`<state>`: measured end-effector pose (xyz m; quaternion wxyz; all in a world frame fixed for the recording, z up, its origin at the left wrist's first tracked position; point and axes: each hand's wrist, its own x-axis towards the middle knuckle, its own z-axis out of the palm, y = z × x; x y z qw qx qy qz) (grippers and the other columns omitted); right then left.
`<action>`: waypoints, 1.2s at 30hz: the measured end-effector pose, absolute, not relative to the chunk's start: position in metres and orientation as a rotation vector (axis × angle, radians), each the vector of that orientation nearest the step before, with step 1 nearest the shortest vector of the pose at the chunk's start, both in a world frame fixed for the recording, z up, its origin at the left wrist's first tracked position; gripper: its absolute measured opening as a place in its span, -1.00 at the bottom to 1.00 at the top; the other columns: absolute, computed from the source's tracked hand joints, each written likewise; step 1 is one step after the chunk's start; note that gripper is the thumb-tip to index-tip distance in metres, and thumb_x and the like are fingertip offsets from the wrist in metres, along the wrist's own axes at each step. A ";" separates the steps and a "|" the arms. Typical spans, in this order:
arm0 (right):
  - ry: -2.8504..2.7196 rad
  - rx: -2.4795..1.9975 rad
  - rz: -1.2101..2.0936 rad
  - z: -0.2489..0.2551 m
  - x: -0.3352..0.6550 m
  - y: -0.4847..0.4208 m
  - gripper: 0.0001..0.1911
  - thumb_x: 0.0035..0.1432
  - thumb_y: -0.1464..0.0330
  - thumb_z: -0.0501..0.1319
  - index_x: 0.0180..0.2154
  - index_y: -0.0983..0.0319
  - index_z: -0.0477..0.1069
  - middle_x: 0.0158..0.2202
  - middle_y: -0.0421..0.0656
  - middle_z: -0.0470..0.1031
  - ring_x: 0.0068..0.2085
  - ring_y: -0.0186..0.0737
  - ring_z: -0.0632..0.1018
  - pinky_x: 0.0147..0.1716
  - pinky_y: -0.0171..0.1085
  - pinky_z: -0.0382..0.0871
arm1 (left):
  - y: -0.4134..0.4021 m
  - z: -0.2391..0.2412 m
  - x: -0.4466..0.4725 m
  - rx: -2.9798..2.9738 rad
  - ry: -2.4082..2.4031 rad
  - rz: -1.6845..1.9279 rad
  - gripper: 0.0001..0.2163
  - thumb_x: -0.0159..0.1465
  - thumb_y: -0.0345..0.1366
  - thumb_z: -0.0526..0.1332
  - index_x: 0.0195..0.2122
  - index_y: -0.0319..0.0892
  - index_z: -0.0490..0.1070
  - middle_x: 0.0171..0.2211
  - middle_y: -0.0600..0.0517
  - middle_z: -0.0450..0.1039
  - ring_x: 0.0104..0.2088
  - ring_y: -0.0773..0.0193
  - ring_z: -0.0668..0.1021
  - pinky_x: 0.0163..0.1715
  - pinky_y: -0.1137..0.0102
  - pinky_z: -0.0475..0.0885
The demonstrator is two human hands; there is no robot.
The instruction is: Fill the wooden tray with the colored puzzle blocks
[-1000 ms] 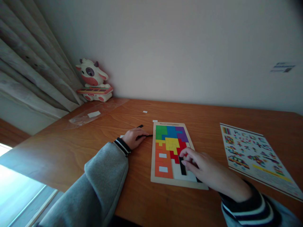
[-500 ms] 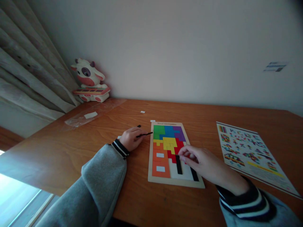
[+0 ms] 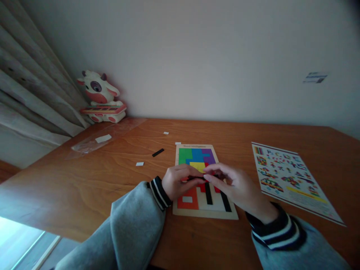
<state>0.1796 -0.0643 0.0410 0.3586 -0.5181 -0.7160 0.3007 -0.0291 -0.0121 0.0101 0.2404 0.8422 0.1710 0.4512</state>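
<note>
A wooden puzzle board [image 3: 180, 210] lies on the desk with green, blue, purple, yellow, red, orange and black pieces set in it. My left hand [image 3: 178, 182] and my right hand [image 3: 232, 186] meet above the board's middle. A thin black piece [image 3: 200, 177] sits between their fingertips, pinched by both hands. Two black strips [image 3: 208, 193] lie in the board's near part, beside white gaps. Another black piece [image 3: 158, 152] lies loose on the desk to the board's left.
A printed pattern sheet [image 3: 287, 178] lies to the right. A cow toy [image 3: 98, 98] stands at the back left by the curtain [image 3: 30, 90]. A clear plastic bag [image 3: 92, 141] and small white tiles [image 3: 140, 164] lie on the wooden desk [image 3: 84, 180].
My left hand has carried a thin black piece from the desk at the left over onto the board. My right hand lifted from the near strips to meet it.
</note>
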 end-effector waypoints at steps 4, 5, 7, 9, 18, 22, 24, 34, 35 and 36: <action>-1.872 -1.341 0.890 0.040 0.184 -0.063 -0.77 0.18 0.16 0.24 -0.24 0.16 0.53 -0.28 -0.16 0.61 -0.28 -0.22 0.59 -0.28 -0.26 0.47 | -0.017 0.011 -0.022 2.228 0.453 1.202 -0.82 0.20 -0.29 0.36 -0.21 -0.27 0.53 -0.33 -0.07 0.59 -0.36 0.32 0.60 -0.31 0.47 0.55; -1.873 -1.345 0.922 0.039 0.186 -0.063 -0.77 0.17 0.16 0.26 -0.23 0.17 0.53 -0.28 -0.16 0.61 -0.29 -0.23 0.59 -0.28 -0.27 0.47 | -0.017 0.010 -0.023 2.225 0.453 1.194 -0.81 0.20 -0.29 0.36 -0.21 -0.27 0.54 -0.33 -0.07 0.59 -0.36 0.32 0.60 -0.31 0.47 0.55; -1.878 -1.350 0.956 0.039 0.191 -0.062 -0.77 0.15 0.18 0.28 -0.24 0.18 0.53 -0.31 -0.17 0.60 -0.33 -0.25 0.58 -0.33 -0.28 0.47 | -0.015 0.008 -0.027 2.226 0.467 1.164 -0.80 0.20 -0.27 0.36 -0.19 -0.26 0.54 -0.34 -0.06 0.59 -0.38 0.33 0.59 -0.32 0.47 0.54; -1.870 -1.362 0.972 0.040 0.197 -0.062 -0.76 0.15 0.17 0.27 -0.25 0.20 0.53 -0.35 -0.17 0.59 -0.37 -0.26 0.57 -0.37 -0.30 0.47 | -0.013 0.006 -0.029 2.243 0.478 1.112 -0.76 0.20 -0.24 0.35 -0.16 -0.26 0.54 -0.36 -0.05 0.58 -0.41 0.35 0.58 -0.35 0.49 0.53; -1.807 -1.384 0.245 0.015 0.214 -0.084 -0.78 0.21 0.30 0.22 -0.09 0.16 0.44 -0.15 -0.10 0.59 -0.19 -0.14 0.62 -0.12 -0.13 0.54 | -0.007 -0.004 -0.031 2.624 0.364 0.982 -0.78 0.37 -0.22 0.14 -0.21 -0.21 0.54 -0.31 -0.07 0.54 -0.27 0.27 0.54 -0.19 0.39 0.49; -2.098 -1.261 -0.010 0.005 0.212 -0.109 -0.78 0.25 0.40 0.16 -0.11 0.10 0.49 -0.16 -0.14 0.59 -0.18 -0.18 0.62 -0.12 -0.23 0.54 | -0.009 -0.008 -0.030 2.736 0.256 0.830 -0.80 0.40 -0.23 0.10 -0.21 -0.18 0.48 -0.15 -0.04 0.57 -0.06 0.25 0.51 0.02 0.36 0.41; -2.216 -1.202 -0.064 0.004 0.212 -0.115 -0.72 0.28 0.42 0.11 -0.04 0.10 0.49 -0.14 -0.13 0.59 -0.16 -0.19 0.62 -0.11 -0.25 0.55 | -0.011 -0.011 -0.030 2.759 0.250 0.790 -0.82 0.39 -0.23 0.10 -0.19 -0.15 0.47 -0.08 0.01 0.56 0.02 0.25 0.48 0.05 0.37 0.39; -2.407 -1.034 -0.187 -0.002 0.204 -0.117 -0.68 0.27 0.44 0.15 0.02 0.14 0.49 -0.05 -0.12 0.60 -0.10 -0.13 0.61 -0.09 -0.12 0.57 | -0.014 -0.009 -0.030 2.723 0.305 0.731 -0.83 0.37 -0.25 0.14 -0.18 -0.18 0.48 -0.12 -0.05 0.57 -0.07 0.25 0.57 -0.04 0.36 0.47; -2.413 -1.035 -0.177 -0.003 0.204 -0.117 -0.70 0.27 0.43 0.15 0.00 0.14 0.50 -0.05 -0.12 0.59 -0.09 -0.12 0.61 -0.09 -0.10 0.57 | -0.014 -0.008 -0.030 2.719 0.306 0.732 -0.83 0.37 -0.25 0.14 -0.18 -0.19 0.48 -0.13 -0.06 0.57 -0.08 0.24 0.57 -0.05 0.35 0.47; -2.417 -1.043 -0.160 -0.005 0.203 -0.117 -0.71 0.27 0.43 0.15 -0.01 0.14 0.51 -0.04 -0.12 0.59 -0.09 -0.11 0.61 -0.08 -0.09 0.56 | -0.014 -0.008 -0.030 2.716 0.305 0.733 -0.82 0.37 -0.25 0.13 -0.18 -0.19 0.48 -0.13 -0.06 0.57 -0.09 0.24 0.57 -0.05 0.35 0.48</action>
